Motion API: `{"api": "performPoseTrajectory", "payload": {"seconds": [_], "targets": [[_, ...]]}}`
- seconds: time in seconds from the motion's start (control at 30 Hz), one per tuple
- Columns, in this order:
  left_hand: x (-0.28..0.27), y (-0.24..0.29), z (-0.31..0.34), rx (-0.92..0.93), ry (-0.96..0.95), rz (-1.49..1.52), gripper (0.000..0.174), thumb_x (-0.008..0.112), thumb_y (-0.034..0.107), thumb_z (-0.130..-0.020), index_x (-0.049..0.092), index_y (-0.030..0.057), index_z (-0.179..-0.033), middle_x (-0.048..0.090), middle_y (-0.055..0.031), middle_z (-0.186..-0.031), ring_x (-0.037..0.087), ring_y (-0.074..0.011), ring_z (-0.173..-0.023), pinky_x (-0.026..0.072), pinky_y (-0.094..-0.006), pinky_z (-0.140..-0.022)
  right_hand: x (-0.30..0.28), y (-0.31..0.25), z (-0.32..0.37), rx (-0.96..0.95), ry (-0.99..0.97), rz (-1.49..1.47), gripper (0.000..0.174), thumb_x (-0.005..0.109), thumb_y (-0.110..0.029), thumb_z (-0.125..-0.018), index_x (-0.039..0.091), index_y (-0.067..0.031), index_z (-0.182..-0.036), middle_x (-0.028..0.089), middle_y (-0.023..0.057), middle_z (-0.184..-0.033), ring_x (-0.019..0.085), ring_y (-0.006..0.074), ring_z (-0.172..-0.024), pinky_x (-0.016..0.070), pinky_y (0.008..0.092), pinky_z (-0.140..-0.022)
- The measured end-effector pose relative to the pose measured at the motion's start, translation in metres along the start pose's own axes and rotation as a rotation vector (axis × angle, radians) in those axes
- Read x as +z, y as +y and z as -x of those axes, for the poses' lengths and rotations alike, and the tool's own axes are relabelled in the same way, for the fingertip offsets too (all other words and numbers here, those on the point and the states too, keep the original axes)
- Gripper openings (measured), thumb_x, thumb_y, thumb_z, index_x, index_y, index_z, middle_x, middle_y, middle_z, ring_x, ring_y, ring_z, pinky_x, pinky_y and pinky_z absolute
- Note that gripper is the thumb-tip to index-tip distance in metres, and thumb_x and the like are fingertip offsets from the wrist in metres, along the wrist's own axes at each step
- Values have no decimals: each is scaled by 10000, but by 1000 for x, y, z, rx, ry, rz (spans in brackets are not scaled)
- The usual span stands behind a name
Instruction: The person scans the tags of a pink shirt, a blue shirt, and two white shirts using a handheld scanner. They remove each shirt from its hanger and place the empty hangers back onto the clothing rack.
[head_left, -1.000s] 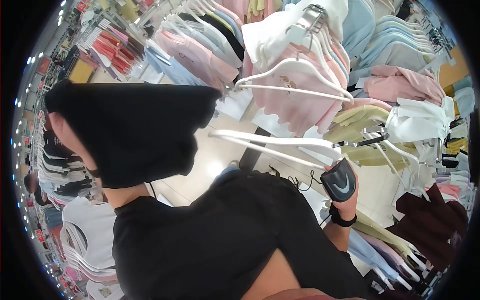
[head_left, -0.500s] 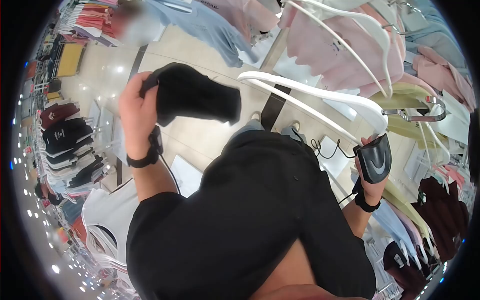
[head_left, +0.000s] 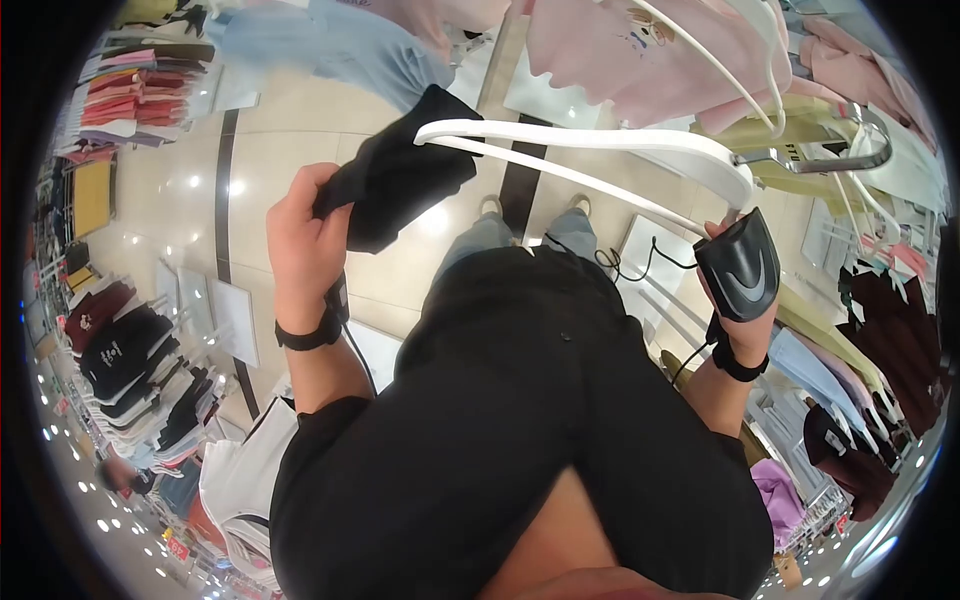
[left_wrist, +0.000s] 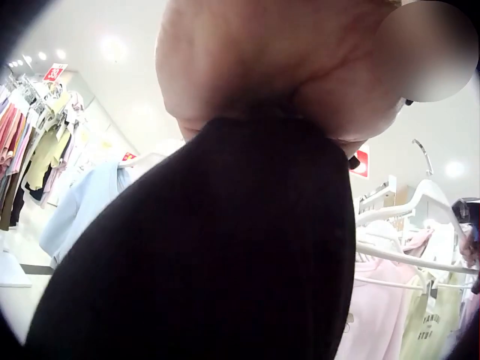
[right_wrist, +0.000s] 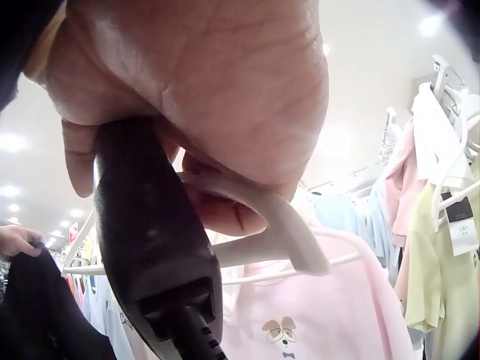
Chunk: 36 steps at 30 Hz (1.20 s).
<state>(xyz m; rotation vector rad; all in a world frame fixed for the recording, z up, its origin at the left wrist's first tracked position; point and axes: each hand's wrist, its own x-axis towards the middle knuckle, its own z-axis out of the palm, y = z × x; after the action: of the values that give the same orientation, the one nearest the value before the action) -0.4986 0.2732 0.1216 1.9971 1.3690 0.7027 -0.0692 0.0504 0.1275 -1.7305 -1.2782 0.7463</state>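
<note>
My left hand (head_left: pixel 308 235) pinches the top edge of a bunched black garment (head_left: pixel 408 185) between thumb and fingers. The cloth hangs down and covers much of the left wrist view. In my right hand (head_left: pixel 745 335) is one shoulder end of a white hanger (head_left: pixel 600 136). That same hand also grips a black corded device (head_left: pixel 740 268) shaped like a barcode scanner, with a grey curve on top. In the right wrist view its handle (right_wrist: pixel 150 217) runs between thumb and fingers, and fingers curl at the hanger. The hanger's far end overlaps the garment in the head view.
Pink shirts (head_left: pixel 640 60) and a blue garment (head_left: pixel 340 50) hang ahead. A rack of black and white clothes (head_left: pixel 130 350) stands at left, dark red garments (head_left: pixel 895 330) at right. The device's black cable (head_left: pixel 620 262) loops above the tiled floor (head_left: pixel 300 150).
The black garment, first spread wide at the left, is now bunched and has come round to the hanger's left end. The right hand and hanger have shifted only slightly.
</note>
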Motion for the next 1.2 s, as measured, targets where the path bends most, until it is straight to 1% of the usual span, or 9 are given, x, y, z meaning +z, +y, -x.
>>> {"api": "performPoseTrajectory", "payload": {"seconds": [0.2, 0.3, 0.57, 0.7, 0.8, 0.93, 0.97, 1.0, 1.2], "targets": [[23, 1, -12, -26, -10, 44, 184, 658, -43, -908, 631, 22, -1077, 670, -97, -813, 618, -176, -713, 493, -277, -681, -14, 5, -17, 91, 60, -120, 600, 826, -43, -796, 557, 77, -1318, 716, 132, -1130, 700, 205, -1118, 528, 316, -952], [41, 7, -18, -37, -51, 114, 216, 663, -65, -884, 622, 20, -1078, 670, -100, -846, 636, -192, -754, 505, -289, -706, -30, 19, -19, 42, 45, -91, 643, 842, -52, -785, 549, 63, -1345, 708, 150, -1188, 693, 233, -1163, 545, 335, -948], [75, 47, -36, 25, -166, -32, 245, 734, -65, -786, 625, 28, -986, 655, -141, -863, 645, -345, -781, 526, -366, -718, -68, 40, -21, 90, 59, -151, 734, 840, -83, -794, 498, 54, -1429, 711, 188, -1207, 693, 269, -1157, 553, 363, -963], [86, 56, -43, 63, -173, -36, 241, 728, -62, -751, 628, 32, -949, 626, -131, -820, 607, -331, -786, 499, -390, -709, -88, 54, -17, 94, 62, -115, 724, 841, -63, -813, 498, 41, -1442, 708, 209, -1237, 692, 280, -1164, 555, 377, -972], [85, 66, -47, 112, -224, -103, 279, 733, -116, -731, 630, 14, -956, 653, -92, -859, 617, -268, -791, 507, -337, -742, -101, 60, -19, 69, 44, -88, 718, 842, -58, -817, 499, 34, -1441, 700, 220, -1269, 689, 281, -1173, 551, 372, -978], [86, 81, -54, 150, -255, -49, 288, 765, -103, -710, 609, 13, -923, 679, -88, -889, 620, -279, -834, 519, -353, -756, -113, 57, -20, 4, 57, -73, 710, 835, -50, -824, 501, 28, -1446, 700, 229, -1286, 688, 268, -1166, 550, 361, -976], [86, 85, -54, 143, -245, -34, 294, 773, -99, -708, 601, 13, -918, 685, -86, -899, 618, -276, -839, 520, -354, -756, -119, 57, -19, -47, 30, 26, 720, 819, -88, -855, 478, 32, -1477, 711, 202, -1282, 679, 270, -1179, 530, 387, -1006], [85, 89, -54, 136, -236, -18, 300, 782, -94, -705, 594, 14, -913, 692, -85, -908, 617, -273, -845, 522, -354, -755, -137, 66, -16, -142, -69, 262, 721, 795, -65, -873, 467, 10, -1511, 678, 161, -1354, 608, 261, -1308, 398, 414, -1158], [70, 117, -68, -49, -180, -20, 257, 792, -65, -800, 600, -3, -958, 743, -88, -831, 674, -167, -740, 527, -287, -723, -150, 66, -13, -121, -26, 150, 661, 813, -171, -860, 554, 19, -1437, 661, 143, -1339, 619, 272, -1266, 390, 449, -1157]]}}
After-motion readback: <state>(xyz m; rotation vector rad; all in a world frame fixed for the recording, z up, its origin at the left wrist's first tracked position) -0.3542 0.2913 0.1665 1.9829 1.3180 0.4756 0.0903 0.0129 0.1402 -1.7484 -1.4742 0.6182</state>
